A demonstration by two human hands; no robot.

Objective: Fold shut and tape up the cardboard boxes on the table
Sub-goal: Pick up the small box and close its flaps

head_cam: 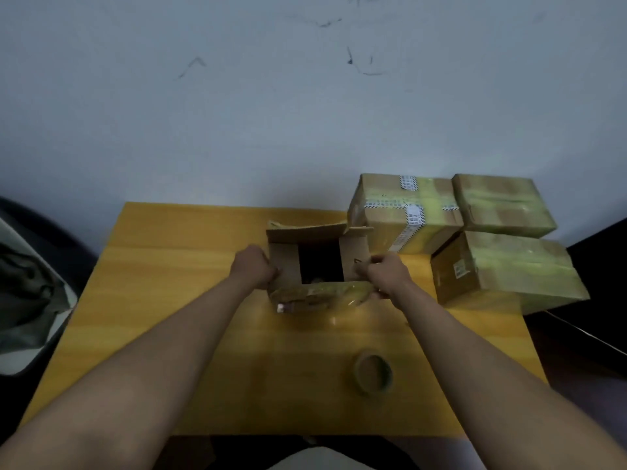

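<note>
Mid-worktop (pixel 203 334), an open cardboard box (pixel 317 262) has its taped near flap (pixel 319 293) gripped at each end by the left hand (pixel 254 268) and right hand (pixel 386 274), apparently to fold it shut; the tape roll (pixel 373 374) waits nearby.

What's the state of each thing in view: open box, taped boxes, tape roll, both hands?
open box: top open, flaps not folded shut, upright on the table.
near flap: covered in old tape, gripped at both ends.
left hand: grips the flap's left end.
right hand: grips the flap's right end.
three taped boxes: closed and taped, grouped at the table's far right.
tape roll: lying flat near the front, untouched.
</note>
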